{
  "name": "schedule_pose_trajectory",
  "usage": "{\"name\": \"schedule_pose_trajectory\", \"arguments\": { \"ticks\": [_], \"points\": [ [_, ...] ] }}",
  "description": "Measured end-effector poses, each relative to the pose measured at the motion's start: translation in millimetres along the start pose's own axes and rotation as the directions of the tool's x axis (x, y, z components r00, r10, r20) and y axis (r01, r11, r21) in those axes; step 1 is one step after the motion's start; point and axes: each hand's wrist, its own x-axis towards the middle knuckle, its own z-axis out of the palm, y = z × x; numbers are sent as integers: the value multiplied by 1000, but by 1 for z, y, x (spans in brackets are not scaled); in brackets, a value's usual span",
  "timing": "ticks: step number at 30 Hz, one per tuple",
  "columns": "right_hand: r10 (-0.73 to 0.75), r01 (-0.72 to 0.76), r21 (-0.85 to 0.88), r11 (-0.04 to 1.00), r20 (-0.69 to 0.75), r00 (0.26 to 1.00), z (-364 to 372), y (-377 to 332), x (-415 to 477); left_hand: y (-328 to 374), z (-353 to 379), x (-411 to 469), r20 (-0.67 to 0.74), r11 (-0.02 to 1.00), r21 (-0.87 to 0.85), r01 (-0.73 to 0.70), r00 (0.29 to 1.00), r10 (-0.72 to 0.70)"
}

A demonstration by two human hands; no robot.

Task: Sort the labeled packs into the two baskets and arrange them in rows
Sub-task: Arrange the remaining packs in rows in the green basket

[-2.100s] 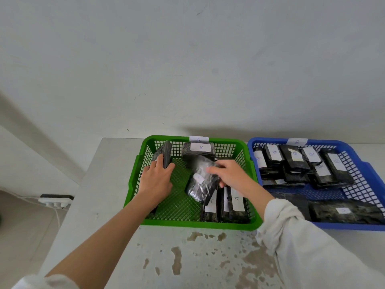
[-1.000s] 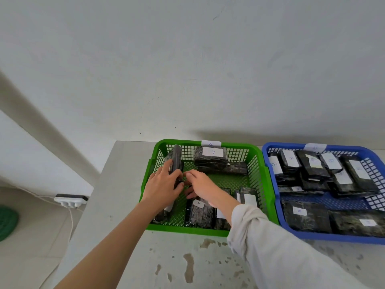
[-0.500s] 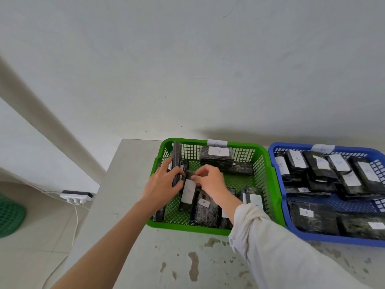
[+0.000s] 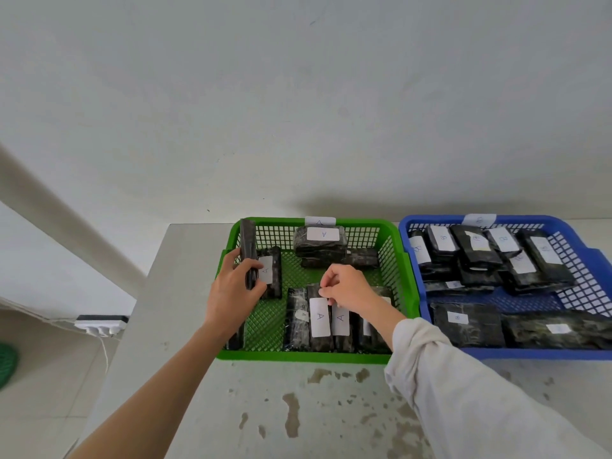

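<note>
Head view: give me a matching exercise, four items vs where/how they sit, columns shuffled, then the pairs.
Items
1. left hand
2. right hand
3. stacked A packs
4. blue basket

Places/states
a. at the far wall of the green basket, under its tag
b. fingertips on the near row of upright A packs
c. gripping an upright pack at the green basket's left wall
d. right of the green basket, holding B packs

Pairs: 1-c, 2-b, 3-a, 4-d
</note>
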Motion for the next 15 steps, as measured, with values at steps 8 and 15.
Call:
{"name": "schedule_pose_trajectory", "arguments": {
  "ticks": [8,15],
  "points": [
    [-20,27,-149,989,46,999,-5,3,-3,14,19,-7,68,912,340,-231,973,221],
    [-32,43,-279,959,42,999,-12,5,0,27,39,-8,208,815,475,-331,943,261]
  ]
}}
